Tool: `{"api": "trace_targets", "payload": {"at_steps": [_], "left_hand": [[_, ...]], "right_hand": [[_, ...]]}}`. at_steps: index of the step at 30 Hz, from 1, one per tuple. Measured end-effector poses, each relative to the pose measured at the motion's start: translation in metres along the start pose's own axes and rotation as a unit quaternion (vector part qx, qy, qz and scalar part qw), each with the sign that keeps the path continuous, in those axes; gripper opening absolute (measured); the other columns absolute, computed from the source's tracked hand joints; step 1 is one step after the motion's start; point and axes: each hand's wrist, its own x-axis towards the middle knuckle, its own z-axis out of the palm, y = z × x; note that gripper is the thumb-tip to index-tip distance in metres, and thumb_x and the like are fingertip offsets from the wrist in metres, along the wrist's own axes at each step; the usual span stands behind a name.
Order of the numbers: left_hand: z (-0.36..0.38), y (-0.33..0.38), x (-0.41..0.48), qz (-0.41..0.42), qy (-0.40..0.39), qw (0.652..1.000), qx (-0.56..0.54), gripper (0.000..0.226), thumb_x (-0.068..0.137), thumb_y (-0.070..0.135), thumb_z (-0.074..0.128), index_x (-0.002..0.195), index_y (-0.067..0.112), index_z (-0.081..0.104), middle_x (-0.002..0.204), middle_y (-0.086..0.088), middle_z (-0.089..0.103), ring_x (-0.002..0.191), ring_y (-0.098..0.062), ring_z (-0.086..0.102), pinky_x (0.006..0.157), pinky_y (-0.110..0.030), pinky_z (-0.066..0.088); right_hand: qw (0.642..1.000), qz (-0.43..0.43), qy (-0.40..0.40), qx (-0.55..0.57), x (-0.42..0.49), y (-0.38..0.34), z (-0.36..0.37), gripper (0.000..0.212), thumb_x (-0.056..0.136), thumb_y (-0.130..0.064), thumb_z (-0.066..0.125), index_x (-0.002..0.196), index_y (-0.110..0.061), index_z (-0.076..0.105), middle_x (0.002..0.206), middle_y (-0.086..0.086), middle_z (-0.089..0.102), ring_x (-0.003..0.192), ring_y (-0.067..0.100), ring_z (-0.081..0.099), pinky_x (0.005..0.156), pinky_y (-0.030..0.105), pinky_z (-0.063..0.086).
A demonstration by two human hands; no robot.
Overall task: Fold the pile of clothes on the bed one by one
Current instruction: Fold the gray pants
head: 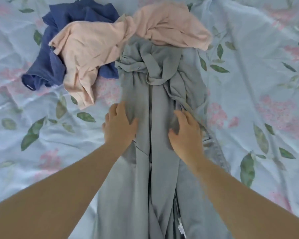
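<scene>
A long grey-blue garment (155, 104) lies stretched down the middle of the bed, bunched and knotted at its far end. My left hand (119, 125) rests flat on its left side with fingers spread. My right hand (185, 131) rests on its right side, fingers apart and curling a little into the cloth. Beyond it lies a crumpled peach garment (97, 45), partly over a dark blue garment (48, 66) at the upper left.
The bed sheet (257, 83) is pale blue with pink flowers and green leaves, and it is wrinkled on both sides of the clothes. A small white label (181, 228) shows on the grey-blue garment near the bottom edge.
</scene>
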Motion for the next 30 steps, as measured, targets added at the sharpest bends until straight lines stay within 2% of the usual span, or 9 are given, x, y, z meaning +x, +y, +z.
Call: {"api": "trace_targets", "payload": {"at_steps": [6, 9, 10, 18, 21, 23, 26, 28, 30], "left_hand": [[0.004, -0.046, -0.055, -0.073, -0.002, 0.997, -0.038, 0.051, 0.087, 0.034, 0.062, 0.131, 0.019, 0.041, 0.114, 0.000, 0.050, 0.103, -0.024, 0.049, 0.077, -0.034, 0.043], [-0.005, -0.055, -0.058, -0.072, -0.006, 0.996, -0.048, 0.010, 0.093, 0.028, 0.054, 0.095, 0.019, 0.052, 0.077, 0.009, 0.051, 0.080, -0.022, 0.052, 0.059, -0.029, 0.035], [-0.011, -0.058, -0.056, -0.063, -0.004, 0.997, -0.034, 0.014, 0.093, 0.027, 0.053, 0.083, 0.019, 0.049, 0.071, 0.006, 0.051, 0.077, -0.025, 0.052, 0.060, -0.029, 0.034], [-0.101, -0.070, 0.022, -0.012, 0.120, 0.989, 0.083, 0.021, 0.096, 0.029, 0.044, 0.085, 0.014, 0.053, 0.085, -0.014, 0.055, 0.082, -0.034, 0.051, 0.065, -0.034, 0.033], [-0.123, -0.071, 0.050, -0.036, 0.165, 0.986, -0.008, 0.019, 0.095, 0.020, 0.041, 0.100, 0.017, 0.059, 0.087, -0.011, 0.055, 0.084, -0.032, 0.049, 0.061, -0.036, 0.040], [-0.114, -0.075, 0.038, -0.053, 0.124, 0.989, -0.054, 0.037, 0.095, 0.025, 0.047, 0.132, 0.021, 0.047, 0.120, -0.016, 0.053, 0.103, -0.037, 0.053, 0.080, -0.040, 0.047], [-0.074, -0.091, -0.013, -0.102, -0.011, 0.995, 0.005, 0.072, 0.086, 0.041, 0.062, 0.143, 0.021, 0.023, 0.134, -0.019, 0.033, 0.112, -0.041, 0.050, 0.091, -0.046, 0.044], [-0.052, -0.100, -0.044, -0.153, -0.081, 0.985, 0.024, 0.088, 0.080, 0.047, 0.068, 0.145, 0.022, 0.013, 0.135, -0.016, 0.026, 0.110, -0.038, 0.050, 0.089, -0.045, 0.046], [-0.038, -0.108, -0.058, -0.154, -0.088, 0.981, 0.074, 0.077, 0.083, 0.042, 0.066, 0.141, 0.021, 0.019, 0.132, -0.015, 0.031, 0.098, -0.034, 0.051, 0.074, -0.039, 0.044]], "right_hand": [[0.994, 0.000, -0.036, -0.099, -0.055, -0.002, 0.035, 0.052, 0.093, -0.026, 0.047, 0.143, -0.027, 0.034, 0.155, -0.002, 0.021, 0.142, 0.020, 0.015, 0.113, 0.037, 0.012], [0.993, -0.001, -0.045, -0.105, -0.070, -0.008, 0.038, 0.052, 0.093, -0.026, 0.047, 0.143, -0.028, 0.032, 0.156, -0.003, 0.019, 0.143, 0.018, 0.014, 0.113, 0.036, 0.010], [0.993, 0.001, -0.047, -0.106, -0.073, -0.010, 0.038, 0.053, 0.093, -0.026, 0.047, 0.144, -0.028, 0.031, 0.156, -0.003, 0.017, 0.143, 0.018, 0.013, 0.113, 0.035, 0.009], [0.996, 0.003, -0.017, -0.089, -0.084, -0.030, 0.036, 0.046, 0.097, -0.035, 0.042, 0.143, -0.030, 0.034, 0.151, -0.004, 0.026, 0.136, 0.021, 0.026, 0.108, 0.035, 0.022], [0.998, 0.004, -0.016, -0.066, -0.084, -0.037, 0.041, 0.045, 0.097, -0.033, 0.045, 0.141, -0.028, 0.037, 0.146, -0.002, 0.032, 0.129, 0.022, 0.035, 0.104, 0.036, 0.029], [0.999, 0.011, -0.034, -0.038, -0.086, -0.039, 0.046, 0.046, 0.097, -0.030, 0.045, 0.142, -0.025, 0.036, 0.145, 0.000, 0.034, 0.129, 0.023, 0.037, 0.104, 0.036, 0.033], [0.996, 0.040, -0.074, -0.012, -0.094, -0.040, 0.055, 0.050, 0.097, -0.031, 0.044, 0.145, -0.024, 0.030, 0.146, -0.001, 0.033, 0.133, 0.022, 0.033, 0.104, 0.034, 0.034], [0.996, 0.044, -0.074, -0.011, -0.097, -0.040, 0.060, 0.053, 0.096, -0.031, 0.046, 0.145, -0.022, 0.029, 0.146, 0.000, 0.034, 0.133, 0.023, 0.033, 0.105, 0.035, 0.034], [0.997, 0.043, -0.068, -0.017, -0.100, -0.040, 0.063, 0.057, 0.093, -0.033, 0.051, 0.145, -0.021, 0.030, 0.147, 0.002, 0.033, 0.134, 0.023, 0.032, 0.106, 0.037, 0.035]]}}
